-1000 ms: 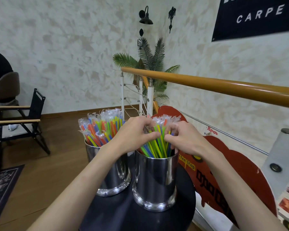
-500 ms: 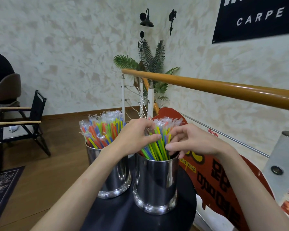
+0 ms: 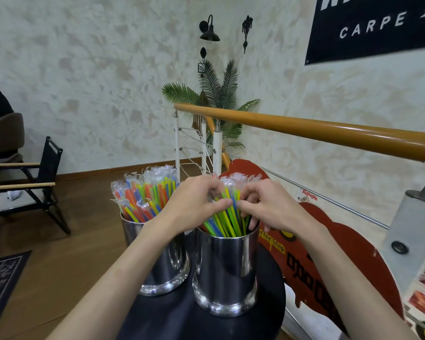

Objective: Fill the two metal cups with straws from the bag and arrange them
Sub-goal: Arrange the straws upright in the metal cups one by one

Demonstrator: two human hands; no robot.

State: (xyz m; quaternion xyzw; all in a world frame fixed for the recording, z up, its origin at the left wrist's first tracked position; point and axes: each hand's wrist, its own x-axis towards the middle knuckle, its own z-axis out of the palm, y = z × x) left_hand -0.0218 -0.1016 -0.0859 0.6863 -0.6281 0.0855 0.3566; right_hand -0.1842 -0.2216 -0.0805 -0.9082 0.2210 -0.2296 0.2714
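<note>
Two shiny metal cups stand side by side on a small round black table [image 3: 268,300]. The left cup [image 3: 167,263] is packed with wrapped coloured straws [image 3: 145,192]. The right cup [image 3: 227,268] holds green, yellow and blue wrapped straws [image 3: 227,217], leaning left. My left hand [image 3: 194,204] curls round that bunch from the left, thumb against the straws. My right hand [image 3: 268,207] comes in from the right with fingertips curled among the same straws. No bag shows.
An orange handrail [image 3: 329,131] on white posts runs behind the table, with a red shaped sign [image 3: 317,253] below it. A black folding chair [image 3: 35,177] stands on the wood floor at left. A potted palm [image 3: 219,94] is in the far corner.
My right hand has moved back in from the right onto the straws in the right cup. My left hand stays on that bunch.
</note>
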